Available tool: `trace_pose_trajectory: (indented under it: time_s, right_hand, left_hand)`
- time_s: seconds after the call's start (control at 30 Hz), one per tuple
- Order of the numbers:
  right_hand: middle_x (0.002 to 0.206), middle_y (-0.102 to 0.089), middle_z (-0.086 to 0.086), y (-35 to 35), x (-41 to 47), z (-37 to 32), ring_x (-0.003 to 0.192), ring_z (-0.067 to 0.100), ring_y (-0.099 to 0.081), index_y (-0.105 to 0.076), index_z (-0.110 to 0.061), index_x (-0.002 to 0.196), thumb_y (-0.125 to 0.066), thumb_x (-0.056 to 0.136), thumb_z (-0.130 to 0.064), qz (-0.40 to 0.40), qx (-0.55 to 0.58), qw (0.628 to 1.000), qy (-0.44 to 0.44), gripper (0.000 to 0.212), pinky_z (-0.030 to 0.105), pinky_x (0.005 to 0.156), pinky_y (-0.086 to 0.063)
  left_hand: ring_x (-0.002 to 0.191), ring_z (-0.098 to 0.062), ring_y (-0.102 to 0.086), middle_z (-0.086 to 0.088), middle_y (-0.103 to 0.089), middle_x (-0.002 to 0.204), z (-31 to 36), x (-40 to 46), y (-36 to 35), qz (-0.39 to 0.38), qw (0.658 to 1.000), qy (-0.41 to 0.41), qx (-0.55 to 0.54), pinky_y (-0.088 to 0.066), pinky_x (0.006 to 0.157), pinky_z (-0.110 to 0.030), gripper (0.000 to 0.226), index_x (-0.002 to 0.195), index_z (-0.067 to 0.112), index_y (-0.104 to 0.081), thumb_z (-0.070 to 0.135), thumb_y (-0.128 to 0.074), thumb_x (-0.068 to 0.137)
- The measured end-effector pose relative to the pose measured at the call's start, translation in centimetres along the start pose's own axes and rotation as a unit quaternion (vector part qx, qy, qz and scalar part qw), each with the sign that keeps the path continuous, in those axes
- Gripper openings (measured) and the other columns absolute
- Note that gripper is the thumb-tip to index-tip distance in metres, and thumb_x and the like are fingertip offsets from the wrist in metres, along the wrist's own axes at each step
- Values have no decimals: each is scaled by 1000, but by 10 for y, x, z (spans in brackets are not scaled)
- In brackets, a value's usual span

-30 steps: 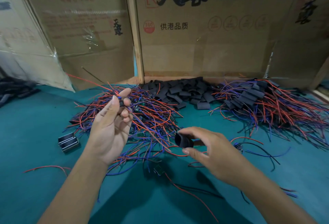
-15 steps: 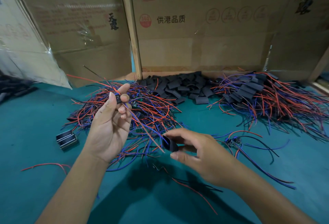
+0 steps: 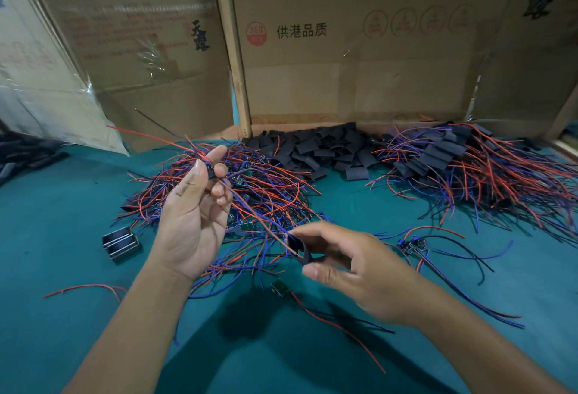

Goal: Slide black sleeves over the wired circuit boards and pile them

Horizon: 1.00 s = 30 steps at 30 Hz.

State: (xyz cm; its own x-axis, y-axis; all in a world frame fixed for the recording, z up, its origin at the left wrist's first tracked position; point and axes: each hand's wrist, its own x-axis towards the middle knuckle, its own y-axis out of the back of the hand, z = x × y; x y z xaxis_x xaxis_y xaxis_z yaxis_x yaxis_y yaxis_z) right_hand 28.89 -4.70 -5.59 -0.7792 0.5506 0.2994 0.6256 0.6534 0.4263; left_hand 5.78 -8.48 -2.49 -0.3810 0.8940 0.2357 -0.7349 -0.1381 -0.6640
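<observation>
Head view, teal table (image 3: 62, 212). Left hand (image 3: 194, 215): raised, thumb and fingertips pinching a small wired circuit board (image 3: 212, 171), its red and blue wires trailing down to the right. Right hand (image 3: 353, 268): thumb and forefinger pinching a black sleeve (image 3: 301, 248), mouth at the wire ends. Behind: unsleeved board pile (image 3: 259, 193), loose sleeve heap (image 3: 325, 149), finished pile (image 3: 463, 168) at right. Cardboard boxes (image 3: 344, 74) at back.
</observation>
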Motion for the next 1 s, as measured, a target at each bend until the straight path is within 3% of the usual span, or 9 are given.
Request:
trace_pose_trajectory:
  time_s: [0.33,0.6,1.0]
  right_hand:
    - [116,-64,-18,4,0,-1,107,1,-61,-58,-31,125,-65,92,-18,8,-26,1000,-2,36,10,87,-45]
    - [109,-63,-24,6,0,-1,107,4,-61,-58,-29,126,-65,92,-28,10,-76,997,3,35,23,92,-50]
    - [113,-62,-20,10,-2,-4,109,2,-59,-58,-26,129,-62,95,-24,12,-99,995,-7,34,20,92,-49]
  left_hand:
    - [63,-3,-47,4,-59,85,1,2,3,8,997,-32,65,-43,62,-12,40,129,7,-59,23,-52,93]
    - [63,-4,-49,3,-61,81,3,0,0,5,994,-62,90,-46,63,-12,33,126,10,-59,17,-48,96]
    - [64,-4,-50,2,-62,82,4,1,6,-5,992,-80,99,-46,65,-14,29,122,15,-65,13,-47,100]
